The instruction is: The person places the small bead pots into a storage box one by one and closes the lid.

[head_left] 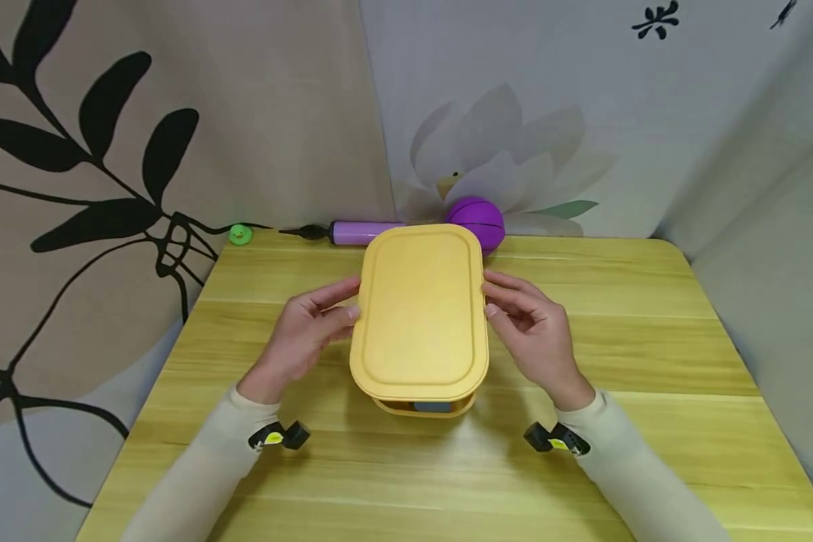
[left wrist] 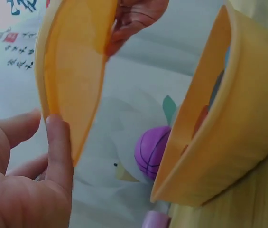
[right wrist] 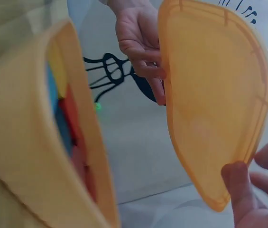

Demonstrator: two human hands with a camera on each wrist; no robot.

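Observation:
A yellow-orange rectangular lid (head_left: 420, 316) with rounded corners is held level above a matching plastic box (left wrist: 254, 104). My left hand (head_left: 305, 331) pinches its left edge between thumb and fingers. On the opposite edge, my right hand (head_left: 531, 327) grips it the same way. Both wrist views show a wide gap between lid and box rim. Inside the box, red, blue and yellow pieces (right wrist: 71, 114) are partly visible; the rest is hidden behind the wall. From the head view the lid covers nearly all of the box.
At the back of the wooden table (head_left: 623, 331) lie a purple ball (head_left: 477, 220) and a purple pump (head_left: 366, 232) with a black tip. A small green toy (head_left: 240, 234) sits at the back left corner. A printed curtain (head_left: 278, 113) hangs behind the table.

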